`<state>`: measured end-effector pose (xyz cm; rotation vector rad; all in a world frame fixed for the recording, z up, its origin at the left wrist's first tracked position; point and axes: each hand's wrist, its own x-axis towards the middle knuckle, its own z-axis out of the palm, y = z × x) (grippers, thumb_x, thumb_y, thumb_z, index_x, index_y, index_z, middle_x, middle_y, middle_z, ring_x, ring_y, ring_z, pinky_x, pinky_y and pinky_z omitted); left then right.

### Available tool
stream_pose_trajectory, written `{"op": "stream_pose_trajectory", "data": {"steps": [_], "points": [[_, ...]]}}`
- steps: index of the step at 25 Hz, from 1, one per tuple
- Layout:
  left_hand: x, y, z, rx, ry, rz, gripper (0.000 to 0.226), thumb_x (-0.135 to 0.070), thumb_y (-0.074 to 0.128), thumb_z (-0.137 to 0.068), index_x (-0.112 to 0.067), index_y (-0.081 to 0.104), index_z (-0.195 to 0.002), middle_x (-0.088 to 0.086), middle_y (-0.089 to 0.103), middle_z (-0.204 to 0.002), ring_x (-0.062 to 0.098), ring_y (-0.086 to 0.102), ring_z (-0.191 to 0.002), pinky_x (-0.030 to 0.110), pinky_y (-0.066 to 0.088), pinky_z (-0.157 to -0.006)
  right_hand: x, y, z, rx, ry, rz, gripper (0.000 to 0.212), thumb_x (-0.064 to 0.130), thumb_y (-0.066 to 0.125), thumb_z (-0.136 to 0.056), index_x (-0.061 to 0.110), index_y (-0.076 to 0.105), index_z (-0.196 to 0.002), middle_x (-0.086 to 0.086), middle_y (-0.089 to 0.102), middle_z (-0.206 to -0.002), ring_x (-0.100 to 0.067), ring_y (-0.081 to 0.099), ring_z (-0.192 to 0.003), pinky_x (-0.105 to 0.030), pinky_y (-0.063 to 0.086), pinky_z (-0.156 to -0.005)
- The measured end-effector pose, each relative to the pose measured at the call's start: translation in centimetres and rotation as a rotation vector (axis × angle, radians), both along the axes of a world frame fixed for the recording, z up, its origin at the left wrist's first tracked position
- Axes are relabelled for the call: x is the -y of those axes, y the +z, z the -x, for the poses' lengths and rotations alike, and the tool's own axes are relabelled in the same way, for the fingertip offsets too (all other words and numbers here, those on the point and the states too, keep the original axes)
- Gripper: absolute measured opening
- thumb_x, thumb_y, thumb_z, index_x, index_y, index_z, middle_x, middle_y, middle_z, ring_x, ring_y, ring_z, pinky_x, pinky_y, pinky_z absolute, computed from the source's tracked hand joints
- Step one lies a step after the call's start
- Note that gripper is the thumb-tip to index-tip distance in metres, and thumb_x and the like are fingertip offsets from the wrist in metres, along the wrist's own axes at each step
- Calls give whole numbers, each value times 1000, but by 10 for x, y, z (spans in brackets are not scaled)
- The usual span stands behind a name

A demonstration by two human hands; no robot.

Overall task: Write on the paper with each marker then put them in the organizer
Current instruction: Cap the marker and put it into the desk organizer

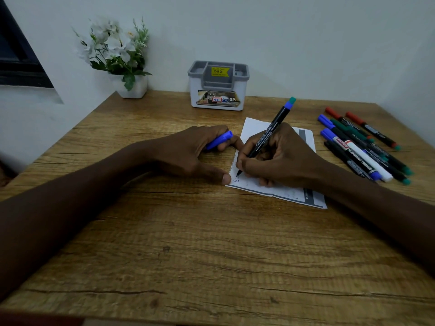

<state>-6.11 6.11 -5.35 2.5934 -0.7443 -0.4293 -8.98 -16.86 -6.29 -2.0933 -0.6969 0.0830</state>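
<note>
Right hand [280,161] grips the blue marker [268,132] in a writing hold, tip down on the near-left corner of the paper [294,196]. A few blue letters show there. Left hand [188,151] curls its fingers round the blue cap [219,140], kept off so the tip is free. Its thumb presses the paper's left edge, likely to stop it sliding.

Paper lies mid-table [188,243]. Remaining markers [362,147] lie capped in a loose row at right, within reach. Organizer [219,85] stands far centre, with no markers seen in it. Judgement: none stowed yet.
</note>
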Motion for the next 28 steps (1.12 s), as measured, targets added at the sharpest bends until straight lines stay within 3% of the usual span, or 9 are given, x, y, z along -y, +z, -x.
{"op": "stream_pose_trajectory", "data": {"steps": [3, 9, 13, 15, 18, 21, 25, 28], "points": [[-1, 0, -1, 0, -2, 6, 122, -67, 69, -64, -22, 9, -161, -1, 25, -165, 1, 27, -125, 20, 24, -102, 0, 0, 0, -30, -24, -20, 8, 4, 71, -90, -1, 74, -86, -20, 72, -66, -19, 65, -43, -24, 52, -43], [0, -1, -1, 3, -10, 8, 123, -69, 71, -66, -21, 10, -161, -1, 26, -165, 1, 26, -126, 17, 24, -102, 1, 0, -2, -38, -35, -17, 7, 4, 70, -91, -1, 73, -87, -20, 72, -67, -21, 65, -42, -25, 52, -43], [-1, 0, 0, 21, -8, 33, 112, -67, 76, -71, -22, 22, -158, -2, 38, -157, 5, 37, -126, 19, 32, -100, 1, -1, -2, -20, -48, -22, 8, 2, 69, -90, 0, 74, -84, -22, 73, -69, -24, 66, -43, -25, 53, -43], [-1, -4, 1, 74, 31, 48, 97, -56, 80, -74, -22, 35, -153, -1, 48, -150, 12, 48, -128, 22, 36, -100, 1, -2, -1, -1, -42, -10, 9, 4, 69, -90, 0, 74, -83, -21, 73, -70, -24, 65, -43, -27, 52, -43], [0, -8, 1, 104, 44, 76, 86, -48, 82, -74, -21, 45, -146, 2, 57, -141, 18, 55, -125, 14, 38, -89, 0, -2, -4, -23, -66, -25, 10, 6, 69, -92, 0, 73, -86, -21, 73, -69, -25, 65, -42, -28, 52, -42], [-1, -7, 1, 94, 36, 87, 85, -48, 83, -74, -20, 46, -145, 2, 58, -140, 18, 56, -124, 6, 37, -83, 0, -3, -4, -12, -52, -23, 10, 6, 68, -92, 1, 73, -86, -21, 73, -69, -24, 64, -41, -26, 50, -41], [0, -4, 2, 114, 14, 73, 84, -44, 81, -77, -16, 45, -146, 4, 58, -140, 21, 56, -124, 14, 40, -85, 1, -2, -4, -22, -58, -25, 10, 5, 68, -93, -1, 73, -87, -19, 72, -66, -21, 65, -41, -21, 49, -42], [-1, 2, 3, 47, -32, 35, 95, -55, 79, -75, -20, 36, -151, -11, 49, -136, 12, 50, -119, 11, 38, -86, 0, -2, -4, -51, -101, -39, 10, 4, 68, -94, -3, 72, -89, -11, 73, -64, -19, 66, -42, -25, 52, -44]]}}
